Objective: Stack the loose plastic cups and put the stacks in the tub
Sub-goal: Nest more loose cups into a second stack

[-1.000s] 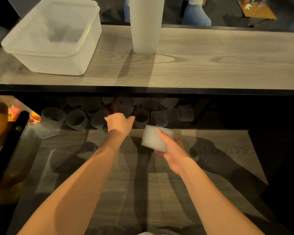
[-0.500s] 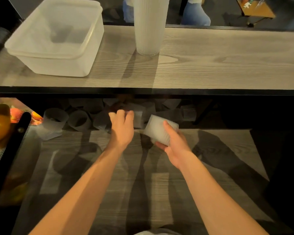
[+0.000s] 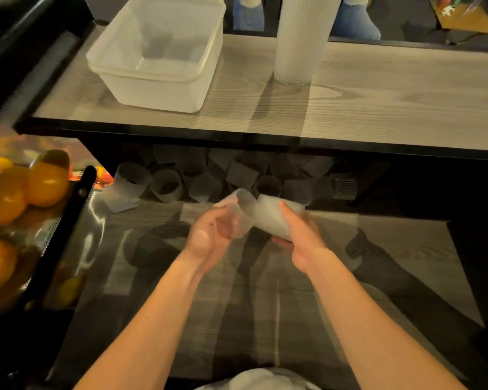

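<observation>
Step in hand, as judged: nesting one cup into another.

The left hand [image 3: 209, 237] has its grip curled around a single translucent frosted plastic cup [image 3: 237, 215], blurred. The right hand [image 3: 299, 237] has its grip pinching a second translucent ribbed cup, or short stack [image 3: 271, 218]; which of the two cannot be told. Both are held just above the lower wooden bench [image 3: 392, 249], rims touching or nearly so.

Deciding relation: the left cup lies directly left of the right-hand cup. Both long axes run roughly level, not yet clearly in line; they must align before one slides inside.

The remaining loose cups [image 3: 164, 187] lie scattered under the upper wooden shelf [image 3: 406, 102]. The rectangular translucent plastic tub [image 3: 124, 71] stands on that shelf, up and left, nearer the left hand, beside a tall white ribbed cup stack [image 3: 299, 46].
</observation>
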